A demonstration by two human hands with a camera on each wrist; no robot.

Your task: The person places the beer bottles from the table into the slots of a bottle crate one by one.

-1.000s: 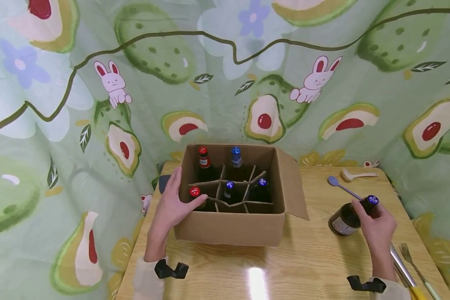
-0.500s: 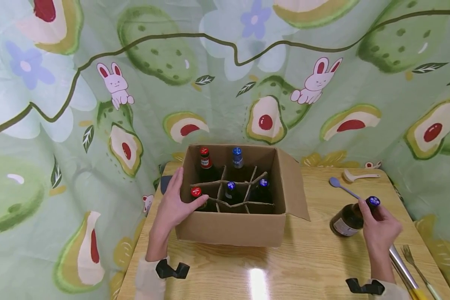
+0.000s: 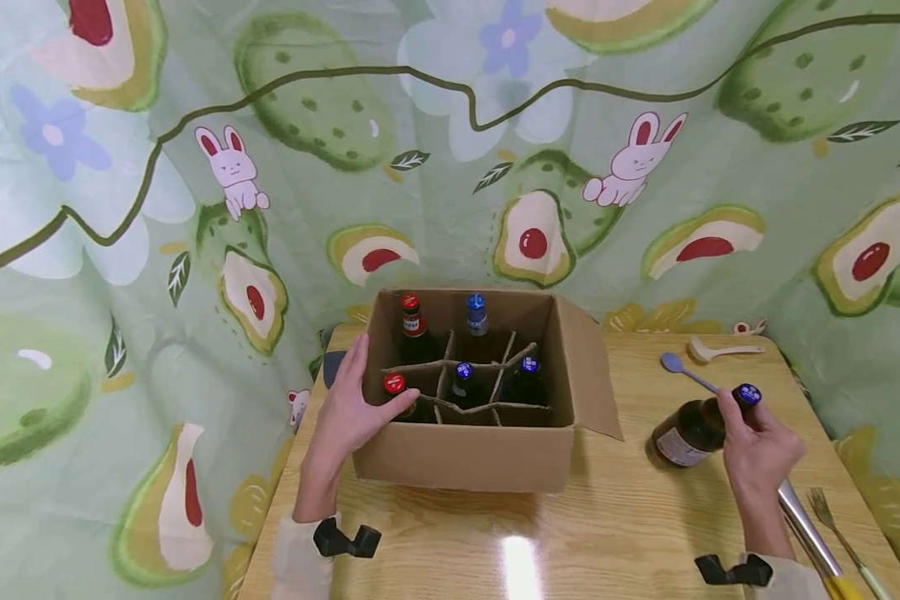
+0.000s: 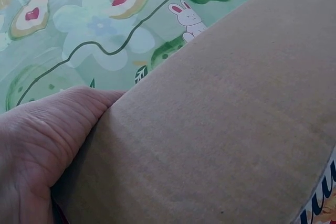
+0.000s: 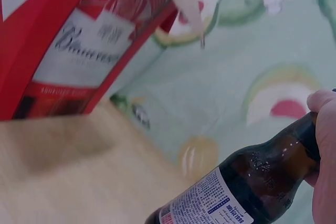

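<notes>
On the table's right side my right hand (image 3: pixel 761 446) grips a brown beer bottle (image 3: pixel 688 433) by its neck, just under the blue cap. The bottle leans, its base toward the carton; in the right wrist view its white label (image 5: pixel 207 203) shows. My left hand (image 3: pixel 352 421) holds the near left corner of an open cardboard box (image 3: pixel 461 458), thumb over the front rim and fingers along the left wall. Dividers split the box into compartments. Inside stand two red-capped bottles (image 3: pixel 394 383) at the left and several blue-capped bottles (image 3: pixel 463 372); the front right compartments are partly hidden.
The box's right flap (image 3: pixel 592 367) hangs outward. A blue spoon (image 3: pixel 672 363), a cream ladle (image 3: pixel 708 350), a fork (image 3: pixel 821 504) and a metal utensil with a yellow handle (image 3: pixel 806 521) lie at the right. A patterned curtain (image 3: pixel 450 208) hangs behind the table (image 3: pixel 450 542).
The bottle in my right hand has tilted further, its base swinging left and slightly up while the cap stays nearly in place. My left hand keeps its hold on the box.
</notes>
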